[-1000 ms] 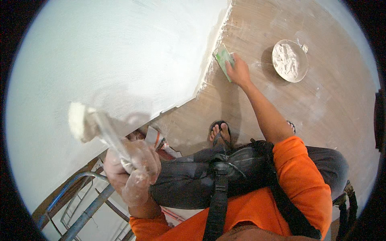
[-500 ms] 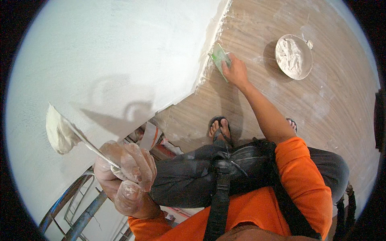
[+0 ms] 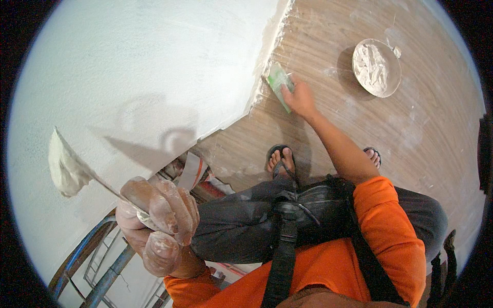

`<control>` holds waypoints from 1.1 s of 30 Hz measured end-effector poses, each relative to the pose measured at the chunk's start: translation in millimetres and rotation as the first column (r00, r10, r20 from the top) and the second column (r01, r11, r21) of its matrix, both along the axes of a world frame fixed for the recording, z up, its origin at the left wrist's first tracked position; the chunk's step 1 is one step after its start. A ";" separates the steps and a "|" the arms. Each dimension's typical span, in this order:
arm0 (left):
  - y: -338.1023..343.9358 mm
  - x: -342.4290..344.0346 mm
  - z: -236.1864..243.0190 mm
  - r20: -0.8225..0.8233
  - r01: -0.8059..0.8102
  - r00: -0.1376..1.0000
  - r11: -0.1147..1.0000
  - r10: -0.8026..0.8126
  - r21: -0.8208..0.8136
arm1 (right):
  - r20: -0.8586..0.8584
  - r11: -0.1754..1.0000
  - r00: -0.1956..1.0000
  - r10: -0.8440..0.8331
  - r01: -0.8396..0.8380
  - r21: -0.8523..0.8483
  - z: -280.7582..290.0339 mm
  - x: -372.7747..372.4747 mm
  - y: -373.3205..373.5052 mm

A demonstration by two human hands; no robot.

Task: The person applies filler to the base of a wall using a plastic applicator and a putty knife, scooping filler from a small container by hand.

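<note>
Our left hand [image 3: 156,218] gripped a laden spatula [image 3: 68,167]; our right hand [image 3: 300,98] pinched a scraper [image 3: 279,79]; beyond its fingers [image 3: 287,93], edge putty [image 3: 278,39] lay spread but seemingly unsmoothed

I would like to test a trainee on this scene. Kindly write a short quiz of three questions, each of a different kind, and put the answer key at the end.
1. Multiple choice: which colour is the flat scraper in the right hand?
A) blue
B) green
C) orange

2. True or false: in the picture, the round bowl with white paste is to the left of the flat scraper.

3. Complete: the thin-shafted tool, with a pale lump on its end, is held in the ____ hand.

Key:
1. B, green.
2. False; the bowl is to the right.
3. left hand.
</note>
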State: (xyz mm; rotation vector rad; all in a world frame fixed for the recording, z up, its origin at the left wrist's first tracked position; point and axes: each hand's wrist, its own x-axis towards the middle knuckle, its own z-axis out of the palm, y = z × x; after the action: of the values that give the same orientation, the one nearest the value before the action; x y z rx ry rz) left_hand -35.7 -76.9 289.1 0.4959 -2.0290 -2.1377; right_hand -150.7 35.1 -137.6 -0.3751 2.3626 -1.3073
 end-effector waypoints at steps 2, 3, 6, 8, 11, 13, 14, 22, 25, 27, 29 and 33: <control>0.5 1.9 3.5 0.011 -0.006 1.000 1.000 0.006 0.008 | -0.008 0.999 0.999 -0.033 0.033 -0.005 10.7 -7.0 -4.2; 0.7 3.2 5.1 0.016 -0.009 1.000 1.000 0.009 -0.013 | -0.013 0.999 0.999 -0.051 0.051 -0.007 16.9 -10.8 -6.4; -2.0 1.5 -3.6 0.014 0.021 1.000 1.000 -0.021 -0.022 | -0.010 0.994 1.000 -0.009 0.010 0.106 13.8 -19.5 1.0; -3.1 1.0 -0.3 0.017 0.049 0.999 0.998 -0.048 -0.029 | -0.039 0.996 0.999 0.017 -0.013 0.084 15.0 -16.0 -1.9; -3.6 2.0 -2.1 0.029 0.050 0.998 0.998 -0.049 -0.042 | -0.043 0.993 0.996 0.075 -0.071 0.090 14.6 -7.8 -2.7; -3.6 1.7 -1.5 0.046 0.051 0.998 0.998 -0.048 -0.047 | 0.004 0.989 0.993 0.116 -0.115 0.097 18.2 -0.4 -3.7; -3.3 2.4 -0.1 0.055 0.049 0.997 0.997 -0.046 -0.053 | 0.045 0.986 0.990 0.134 -0.138 0.094 22.8 3.2 -4.9; 0.2 -1.5 -1.2 0.038 0.059 0.998 0.997 -0.057 -0.055 | 0.015 0.999 0.999 0.038 -0.038 0.020 -4.8 19.1 -0.6; 0.4 2.7 -1.0 0.046 0.031 0.999 0.998 -0.028 -0.063 | 0.045 0.993 0.996 0.077 -0.080 0.086 19.8 9.4 -4.5; 0.3 2.3 -0.9 0.044 0.029 0.999 0.998 -0.027 -0.060 | 0.063 0.984 0.990 0.130 -0.136 0.119 27.8 8.7 -5.6; -1.4 1.8 -2.4 0.031 0.043 0.999 0.998 -0.041 -0.053 | 0.028 0.970 0.978 0.209 -0.210 0.121 24.0 12.1 -4.2; -1.4 -1.4 -2.8 0.029 0.050 0.998 0.997 -0.048 -0.051 | -0.049 0.991 0.990 0.135 -0.134 0.021 13.0 22.8 1.4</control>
State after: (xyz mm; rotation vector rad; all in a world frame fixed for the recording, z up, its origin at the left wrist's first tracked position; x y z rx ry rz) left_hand -37.1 -78.2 286.3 0.4753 -2.1270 -2.1108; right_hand -127.9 36.5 -124.6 -0.5574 2.3438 -1.2274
